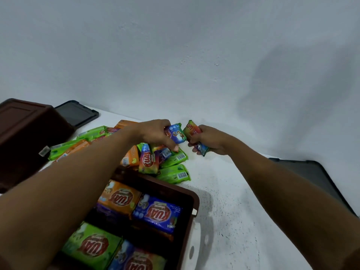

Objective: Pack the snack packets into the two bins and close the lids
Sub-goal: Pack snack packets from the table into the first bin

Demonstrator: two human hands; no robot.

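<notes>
The left hand (155,134) reaches out over the pile of packets (169,162) on the white table (229,191) and pinches a blue packet (176,133) between thumb and curled fingers, just above the pile. Just beside it the right hand (211,141) grips a red and green packet (191,128) with its fingers curled round it; the end of what looks like a second, bluish packet shows below the fist, though that is hard to tell. The two held packets are close together at their upper edges, and whether they touch cannot be told. The pile holds green, orange and mixed-colour packets lying loose, some overlapping, and it spreads to the left behind the left forearm. Nearest the camera the open brown bin (192,199) stands against the pile's near edge, and packets lie flat inside it: an orange packet (118,197) and a dark blue packet (157,213) side by side, with a green packet (91,244) and another, partly cut off, closer in. A second brown bin (25,133) stands at the left edge of the table, its inside hidden. A flat dark lid (78,113) lies behind it by the wall (175,55), and another dark lid (311,176) lies at the right, well apart from the bins
</notes>
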